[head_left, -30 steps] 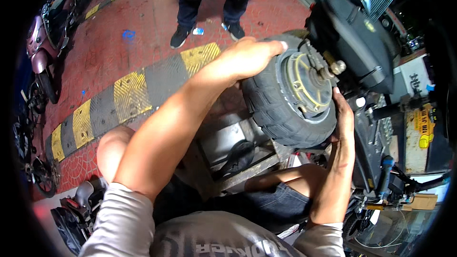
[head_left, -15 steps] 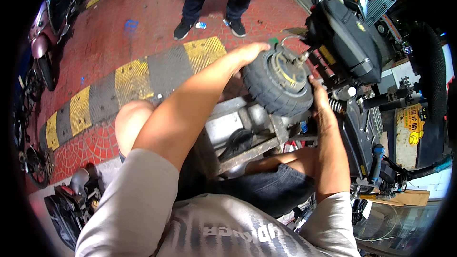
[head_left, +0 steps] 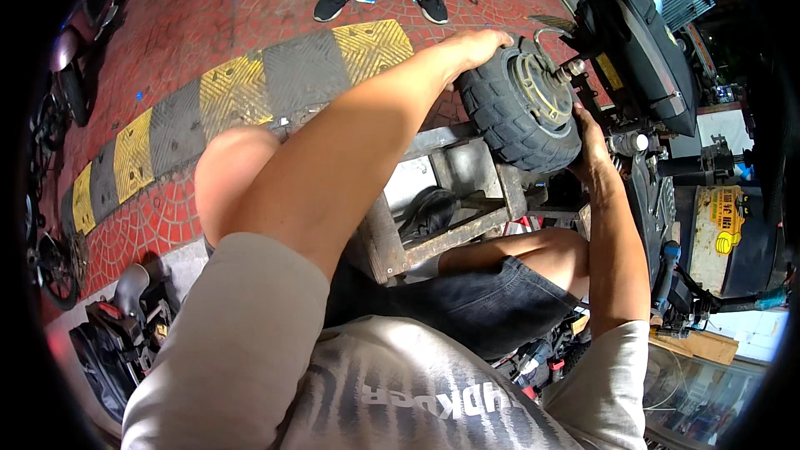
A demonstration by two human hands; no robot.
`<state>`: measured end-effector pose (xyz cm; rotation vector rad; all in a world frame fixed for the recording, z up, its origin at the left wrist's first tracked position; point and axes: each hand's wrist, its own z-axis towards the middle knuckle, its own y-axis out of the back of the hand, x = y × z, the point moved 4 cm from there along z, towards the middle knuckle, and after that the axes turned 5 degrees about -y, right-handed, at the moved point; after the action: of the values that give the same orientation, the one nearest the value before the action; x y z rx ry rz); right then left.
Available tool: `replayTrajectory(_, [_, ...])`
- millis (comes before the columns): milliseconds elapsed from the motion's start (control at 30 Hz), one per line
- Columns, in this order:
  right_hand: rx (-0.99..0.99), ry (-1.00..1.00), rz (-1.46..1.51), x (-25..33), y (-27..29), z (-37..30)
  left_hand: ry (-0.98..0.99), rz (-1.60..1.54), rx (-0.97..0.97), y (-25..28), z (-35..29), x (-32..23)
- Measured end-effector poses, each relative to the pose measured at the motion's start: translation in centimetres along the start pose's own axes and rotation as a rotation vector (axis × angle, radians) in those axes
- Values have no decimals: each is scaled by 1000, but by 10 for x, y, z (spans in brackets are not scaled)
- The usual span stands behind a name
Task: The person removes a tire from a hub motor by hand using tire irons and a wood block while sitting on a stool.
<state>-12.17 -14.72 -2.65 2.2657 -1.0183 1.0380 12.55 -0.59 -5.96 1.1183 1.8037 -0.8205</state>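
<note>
Between my two hands is a small black wheel [head_left: 518, 112] with a chunky tread, its hub and axle stub turned to the right. My left hand [head_left: 482, 50] grips the tyre at its far left side, fingers curled over the edge. On the right side, my right hand [head_left: 590, 137] clasps the tyre; part of its fingers is hidden behind the rubber. A cable loops up from the hub. Under the wheel stands a worn metal frame [head_left: 454, 242], and the tyre's lower edge overlaps its far right corner in view.
A yellow and black speed bump [head_left: 304, 75] crosses the red paving on the left. Another person's shoes [head_left: 336, 2] stand beyond it. At the right are a black scooter part with a bag-like body [head_left: 637, 54] and a blue-handled tool [head_left: 667, 275]. Parked motorbikes line the far left.
Both hands have carried the wheel to the right and a little farther away. The whole view has also shifted slightly, with the other person's feet higher in it.
</note>
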Motion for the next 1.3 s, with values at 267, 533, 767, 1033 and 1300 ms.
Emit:
replayTrajectory(267, [23,23,121,0,2,4,-50,-358,51,-4,16,24])
replayTrajectory(533, [80,40,181,-12,9,13,-59,-404,26,-4,12,20])
replayTrajectory(767, [7,103,65,0,-1,-3,13,-590,-4,-6,-5,7])
replayTrajectory(1033, [132,272,178,58,-9,-45,-73,-555,86,6,-24,-53])
replayTrajectory(1300, [202,219,115,49,0,-44,-105,-463,32,4,-22,-47])
